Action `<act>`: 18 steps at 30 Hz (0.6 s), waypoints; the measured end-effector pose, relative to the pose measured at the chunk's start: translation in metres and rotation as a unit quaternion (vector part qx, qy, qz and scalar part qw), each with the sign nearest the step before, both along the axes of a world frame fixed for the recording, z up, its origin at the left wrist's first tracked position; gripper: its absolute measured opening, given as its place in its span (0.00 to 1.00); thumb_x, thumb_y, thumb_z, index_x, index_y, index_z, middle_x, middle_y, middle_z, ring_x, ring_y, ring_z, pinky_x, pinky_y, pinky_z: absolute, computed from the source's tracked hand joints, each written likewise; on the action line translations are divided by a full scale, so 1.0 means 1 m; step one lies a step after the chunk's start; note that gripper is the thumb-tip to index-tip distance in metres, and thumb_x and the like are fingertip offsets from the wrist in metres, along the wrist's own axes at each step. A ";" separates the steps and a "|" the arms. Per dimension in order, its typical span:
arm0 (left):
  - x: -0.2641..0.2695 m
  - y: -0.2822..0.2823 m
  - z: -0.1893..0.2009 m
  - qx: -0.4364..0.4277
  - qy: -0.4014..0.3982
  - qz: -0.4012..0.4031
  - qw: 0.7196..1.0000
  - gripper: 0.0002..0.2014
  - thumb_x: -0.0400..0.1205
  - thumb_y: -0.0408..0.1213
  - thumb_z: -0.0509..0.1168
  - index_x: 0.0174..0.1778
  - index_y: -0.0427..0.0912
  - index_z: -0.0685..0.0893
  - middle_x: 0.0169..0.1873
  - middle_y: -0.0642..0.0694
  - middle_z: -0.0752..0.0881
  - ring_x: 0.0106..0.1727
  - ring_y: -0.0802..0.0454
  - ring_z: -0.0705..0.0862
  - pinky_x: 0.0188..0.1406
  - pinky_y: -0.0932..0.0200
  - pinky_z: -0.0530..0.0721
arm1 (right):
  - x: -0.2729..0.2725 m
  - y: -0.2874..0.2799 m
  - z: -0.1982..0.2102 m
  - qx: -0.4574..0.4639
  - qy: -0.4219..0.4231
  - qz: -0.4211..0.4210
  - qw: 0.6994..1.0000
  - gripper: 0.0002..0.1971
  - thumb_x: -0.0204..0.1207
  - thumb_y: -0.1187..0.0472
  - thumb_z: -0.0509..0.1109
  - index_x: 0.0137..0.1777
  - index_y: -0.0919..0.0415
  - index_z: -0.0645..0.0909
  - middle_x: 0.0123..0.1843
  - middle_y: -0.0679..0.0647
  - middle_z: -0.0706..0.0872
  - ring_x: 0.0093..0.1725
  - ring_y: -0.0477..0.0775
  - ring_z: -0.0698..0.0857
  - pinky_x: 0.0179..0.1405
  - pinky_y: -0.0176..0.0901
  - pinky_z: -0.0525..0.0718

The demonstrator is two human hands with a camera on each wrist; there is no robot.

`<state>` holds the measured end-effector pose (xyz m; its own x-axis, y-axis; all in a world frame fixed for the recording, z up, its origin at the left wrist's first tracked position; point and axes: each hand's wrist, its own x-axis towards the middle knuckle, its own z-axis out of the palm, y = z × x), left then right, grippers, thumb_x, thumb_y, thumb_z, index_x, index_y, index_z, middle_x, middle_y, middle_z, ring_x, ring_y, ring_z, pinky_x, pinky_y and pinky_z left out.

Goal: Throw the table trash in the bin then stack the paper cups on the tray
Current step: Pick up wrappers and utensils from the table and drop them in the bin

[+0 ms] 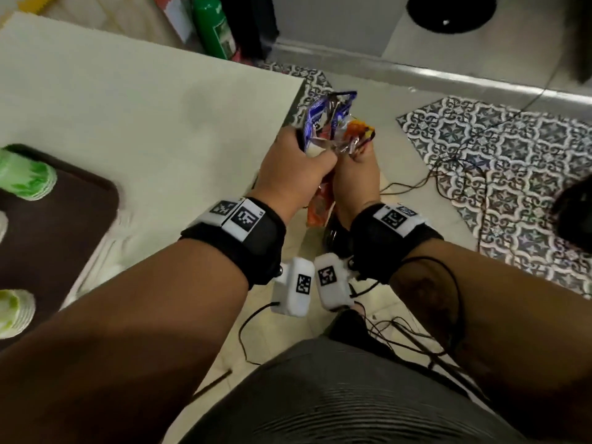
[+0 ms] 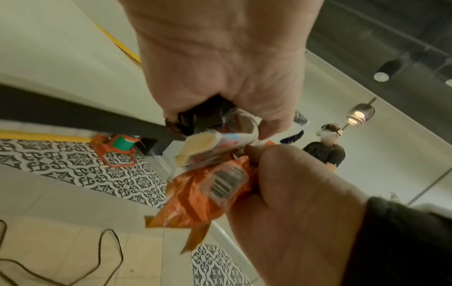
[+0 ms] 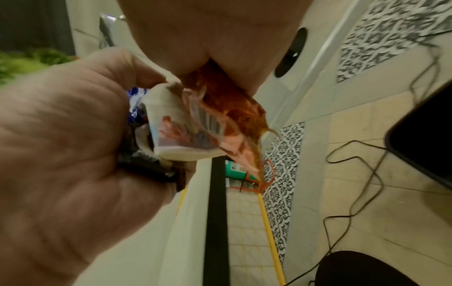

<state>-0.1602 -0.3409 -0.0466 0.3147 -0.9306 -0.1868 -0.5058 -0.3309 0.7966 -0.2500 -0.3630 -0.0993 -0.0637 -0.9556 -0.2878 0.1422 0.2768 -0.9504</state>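
Observation:
Both my hands meet just off the right edge of the white table (image 1: 128,107), above the floor. My left hand (image 1: 301,161) grips a blue and white wrapper (image 1: 323,120) together with a white one (image 2: 203,145) and something dark. My right hand (image 1: 355,168) grips a crumpled orange wrapper (image 2: 208,193) with a barcode, pressed against the left hand's bundle. A brown tray (image 1: 64,225) lies at the table's left with green paper cups (image 1: 25,176) on it. A dark round opening (image 1: 448,11) in a pale box shows at the far right.
Black cables (image 1: 448,174) trail over the patterned floor tiles to the right. A green bottle (image 1: 214,24) stands behind the table. A dark object (image 1: 576,213) sits at the right edge. Another person (image 2: 325,152) stands in the background.

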 end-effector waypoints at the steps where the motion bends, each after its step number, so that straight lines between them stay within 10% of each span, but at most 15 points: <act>1: -0.010 -0.010 -0.006 0.021 0.001 -0.016 1.000 0.18 0.75 0.48 0.70 0.58 0.47 0.81 0.46 0.57 0.85 0.40 0.67 0.80 0.34 0.71 0.72 | -0.011 -0.007 -0.012 0.025 -0.010 -0.006 1.000 0.15 0.73 0.61 0.66 0.58 0.50 0.84 0.49 0.55 0.93 0.47 0.60 0.91 0.50 0.64 0.90; 7: -0.059 -0.058 -0.063 0.253 0.024 -0.081 0.964 0.13 0.74 0.53 0.67 0.44 0.46 0.82 0.39 0.46 0.84 0.43 0.44 0.84 0.39 0.56 0.76 | -0.077 -0.028 -0.084 0.179 -0.032 -0.043 0.982 0.09 0.68 0.64 0.69 0.46 0.57 0.87 0.43 0.59 0.92 0.45 0.64 0.91 0.55 0.71 0.87; 14: -0.093 -0.073 -0.152 0.422 0.079 -0.078 0.900 0.12 0.72 0.49 0.70 0.35 0.44 0.79 0.25 0.46 0.75 0.25 0.48 0.74 0.29 0.62 0.68 | -0.132 -0.030 -0.159 0.360 0.027 0.036 0.932 0.16 0.81 0.62 0.68 0.66 0.68 0.81 0.38 0.52 0.81 0.32 0.49 0.79 0.32 0.41 0.79; 18: -0.096 -0.086 -0.215 0.476 0.065 -0.080 0.873 0.14 0.70 0.51 0.69 0.41 0.43 0.81 0.33 0.42 0.78 0.32 0.46 0.77 0.34 0.58 0.74 | -0.138 -0.033 -0.216 0.436 0.035 0.024 0.899 0.20 0.80 0.60 0.70 0.70 0.67 0.78 0.56 0.61 0.87 0.51 0.61 0.88 0.58 0.56 0.85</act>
